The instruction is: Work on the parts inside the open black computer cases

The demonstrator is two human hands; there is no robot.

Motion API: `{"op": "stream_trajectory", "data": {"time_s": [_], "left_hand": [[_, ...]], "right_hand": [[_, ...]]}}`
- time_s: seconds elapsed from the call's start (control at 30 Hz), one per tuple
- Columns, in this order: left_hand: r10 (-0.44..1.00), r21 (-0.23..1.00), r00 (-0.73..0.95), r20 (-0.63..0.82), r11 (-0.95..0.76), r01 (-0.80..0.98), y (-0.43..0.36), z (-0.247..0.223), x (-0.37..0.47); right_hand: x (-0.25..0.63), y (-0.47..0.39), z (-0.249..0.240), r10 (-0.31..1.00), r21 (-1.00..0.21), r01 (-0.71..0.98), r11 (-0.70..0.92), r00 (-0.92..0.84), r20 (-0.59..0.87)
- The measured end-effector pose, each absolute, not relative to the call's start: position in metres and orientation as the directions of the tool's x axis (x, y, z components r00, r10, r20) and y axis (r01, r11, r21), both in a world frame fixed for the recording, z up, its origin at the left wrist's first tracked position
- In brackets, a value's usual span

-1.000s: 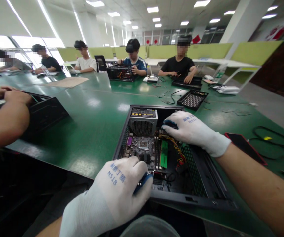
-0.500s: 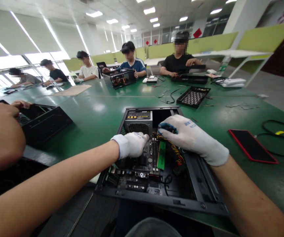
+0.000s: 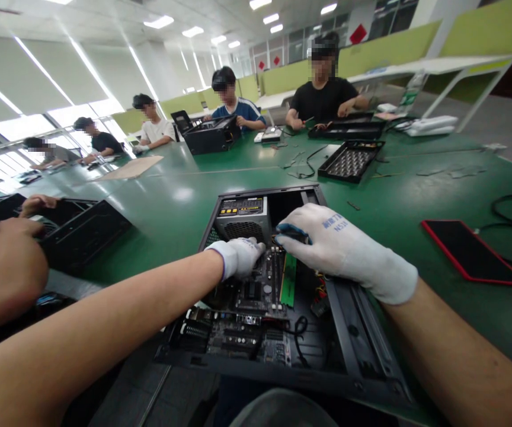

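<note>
An open black computer case (image 3: 349, 332) lies in front of me, its motherboard (image 3: 256, 290) facing up. My left hand (image 3: 242, 256), in a white glove, is closed over the board just below the power supply (image 3: 242, 216); what its fingers hold, if anything, is hidden. My right hand (image 3: 322, 237), gloved too, curves over the case beside the power supply, its blue-coated fingers bent round something I cannot make out. A green memory stick (image 3: 288, 279) stands on the board below it. Red and yellow wires (image 3: 322, 289) run down under my right hand.
On the green table (image 3: 171, 219) lie a red-edged black phone-like slab (image 3: 472, 252) at right, a black tray (image 3: 351, 160) and loose cables. Another person's arm (image 3: 7, 273) and a second case (image 3: 87, 234) are at left. Several people sit across the table.
The view has shifted slightly. My right hand has moved a little over the wires and now covers more of them. Across the table, a person has turned the computer case.
</note>
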State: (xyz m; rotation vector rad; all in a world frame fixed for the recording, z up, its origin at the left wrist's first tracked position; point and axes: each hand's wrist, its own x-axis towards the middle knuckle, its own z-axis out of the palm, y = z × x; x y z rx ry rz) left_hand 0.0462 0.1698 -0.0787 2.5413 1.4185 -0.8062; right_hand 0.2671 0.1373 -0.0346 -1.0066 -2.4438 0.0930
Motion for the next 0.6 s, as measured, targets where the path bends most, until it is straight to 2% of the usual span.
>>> {"op": "stream_trajectory", "data": {"time_s": [0.2, 0.6], "left_hand": [[0.766, -0.181, 0.385, -0.514, -0.536, 0.825, 0.1724, -0.0766, 0.0493], [0.752, -0.151, 0.451, -0.481, -0.578, 0.802, 0.1765, -0.0832, 0.0469]], "right_hand": [[0.2670, 0.1367, -0.0348, 0.679, -0.222, 0.656, 0.721, -0.605, 0.417], [0.2683, 0.1393, -0.0397, 0.659, -0.192, 0.650, 0.735, -0.619, 0.428]]}}
